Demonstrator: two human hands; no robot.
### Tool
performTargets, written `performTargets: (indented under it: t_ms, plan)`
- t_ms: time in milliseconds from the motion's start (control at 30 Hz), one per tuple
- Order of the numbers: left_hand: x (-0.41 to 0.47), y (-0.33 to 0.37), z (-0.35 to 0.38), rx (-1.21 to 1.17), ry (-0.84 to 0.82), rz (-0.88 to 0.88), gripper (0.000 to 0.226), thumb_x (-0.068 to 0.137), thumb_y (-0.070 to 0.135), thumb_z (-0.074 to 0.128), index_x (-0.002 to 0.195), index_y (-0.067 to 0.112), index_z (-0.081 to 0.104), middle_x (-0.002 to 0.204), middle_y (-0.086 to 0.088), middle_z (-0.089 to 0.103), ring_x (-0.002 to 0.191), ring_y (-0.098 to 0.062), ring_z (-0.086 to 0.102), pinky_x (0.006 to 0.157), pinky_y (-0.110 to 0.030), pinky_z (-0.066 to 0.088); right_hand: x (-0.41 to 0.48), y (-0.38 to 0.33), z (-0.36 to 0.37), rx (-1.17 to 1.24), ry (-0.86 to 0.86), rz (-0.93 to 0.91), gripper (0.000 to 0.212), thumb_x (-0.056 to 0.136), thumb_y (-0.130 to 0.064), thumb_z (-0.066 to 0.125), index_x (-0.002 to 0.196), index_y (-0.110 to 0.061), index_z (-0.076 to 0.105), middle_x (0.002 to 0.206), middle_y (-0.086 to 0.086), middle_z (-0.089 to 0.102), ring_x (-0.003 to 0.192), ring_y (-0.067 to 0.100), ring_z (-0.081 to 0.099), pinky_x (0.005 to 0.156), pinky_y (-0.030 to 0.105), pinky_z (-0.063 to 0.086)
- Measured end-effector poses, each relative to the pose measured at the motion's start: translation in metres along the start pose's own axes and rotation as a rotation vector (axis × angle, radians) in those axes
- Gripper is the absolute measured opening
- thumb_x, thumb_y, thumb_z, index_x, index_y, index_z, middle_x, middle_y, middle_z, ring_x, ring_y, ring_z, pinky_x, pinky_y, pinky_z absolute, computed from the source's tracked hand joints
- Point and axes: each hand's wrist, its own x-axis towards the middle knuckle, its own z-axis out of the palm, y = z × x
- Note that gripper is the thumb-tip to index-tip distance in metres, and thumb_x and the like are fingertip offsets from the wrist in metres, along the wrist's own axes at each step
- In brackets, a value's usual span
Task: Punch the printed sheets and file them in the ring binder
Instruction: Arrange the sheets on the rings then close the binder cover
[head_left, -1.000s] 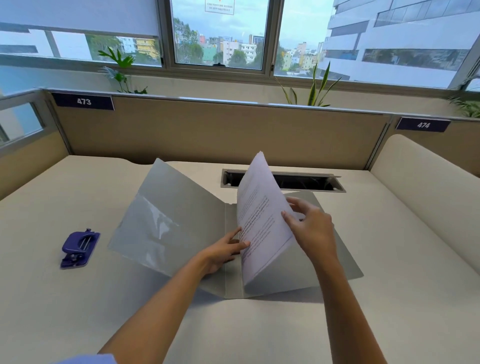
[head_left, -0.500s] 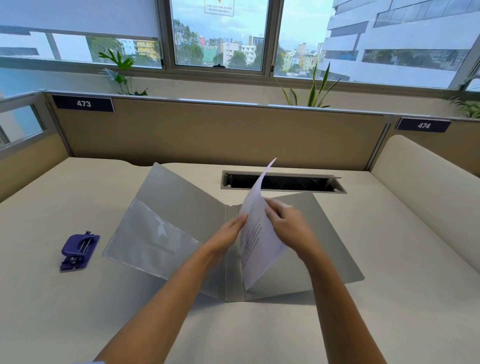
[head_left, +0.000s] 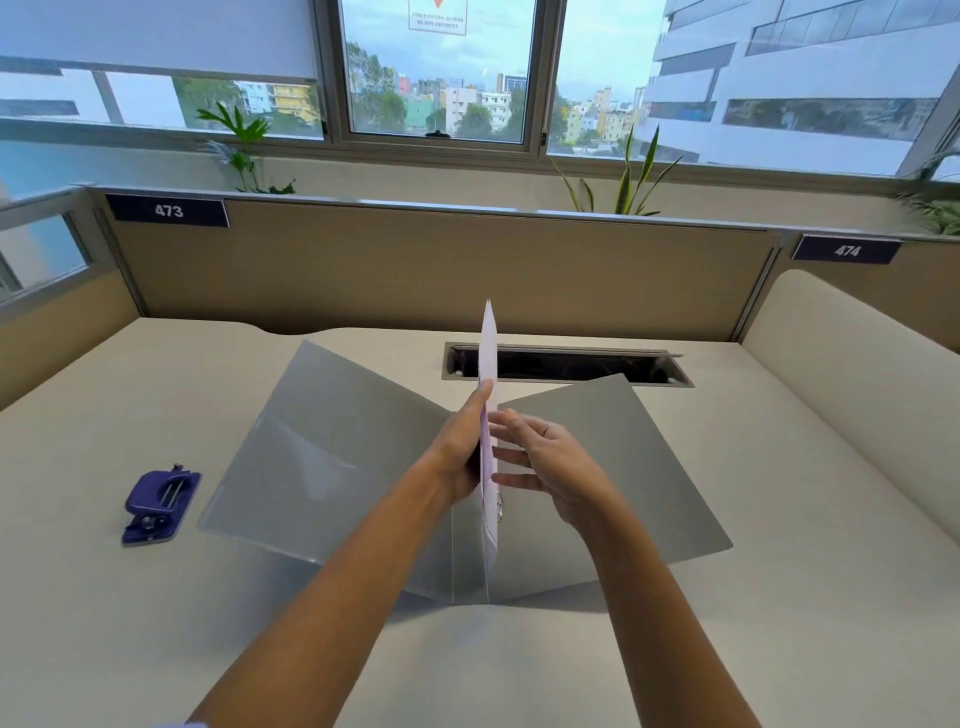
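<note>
Tabletop (head_left: 779, 597), cream, fills the view. Ring binder (head_left: 337, 467), grey, lies open at centre, left cover raised off the surface, right cover nearly flat. Printed sheets (head_left: 489, 353) stand upright, edge-on, over the binder spine; a metal ring (head_left: 500, 506) shows at their lower edge. Left hand (head_left: 460, 457) is flat against the sheets' left face. Right hand (head_left: 556, 467), fingers spread, touches their right face; neither is closed in a grip. Hole punch (head_left: 161, 506), purple, at 9 o'clock from the binder, just beside it.
</note>
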Motion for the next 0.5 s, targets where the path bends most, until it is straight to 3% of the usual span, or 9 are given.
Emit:
performTargets:
  t_ms: [33,200,400,500]
  plan:
    - [-0.0012,0.0003,0.0002,-0.013,-0.002,-0.003,0.050,0.092,0.055,0.038,0.096,0.012,0.062,0.094,-0.012,0.064,0.088,-0.024,0.062,0.089,-0.042,0.050,-0.0005,-0.0007,0.0006,0.002,-0.002,-0.001,0.042,0.094,-0.041,0.047,0.122,-0.013,0.060,0.121,0.005,0.064,0.109,0.019,0.063,0.073,0.028,0.059]
    - [-0.0057,0.0010,0.0036,-0.096,-0.026,0.015,0.055,0.092,0.048,0.046,0.127,0.007,0.051,0.094,-0.012,0.060,0.082,-0.020,0.062,0.057,-0.027,0.055,-0.0001,-0.0018,0.0031,-0.032,-0.023,-0.019,0.040,0.091,-0.043,0.053,0.118,-0.016,0.063,0.112,0.004,0.070,0.104,0.018,0.066,0.074,0.029,0.056]
    - [-0.0070,0.0022,0.0010,-0.141,-0.049,-0.004,0.055,0.092,0.048,0.045,0.124,0.004,0.049,0.093,-0.013,0.058,0.083,-0.023,0.062,0.061,-0.031,0.058,-0.0009,-0.0025,-0.0002,0.047,-0.051,0.004,0.025,0.092,-0.035,0.054,0.106,-0.019,0.067,0.102,0.005,0.069,0.090,0.018,0.065,0.076,0.031,0.054]
    - [-0.0070,0.0019,0.0000,-0.117,-0.035,-0.001,0.049,0.092,0.050,0.043,0.112,0.007,0.055,0.091,-0.013,0.056,0.084,-0.024,0.060,0.065,-0.033,0.057,-0.0020,-0.0022,-0.0019,0.104,-0.057,0.038,0.031,0.090,-0.036,0.057,0.110,-0.015,0.066,0.108,0.006,0.068,0.097,0.021,0.065,0.071,0.032,0.057]
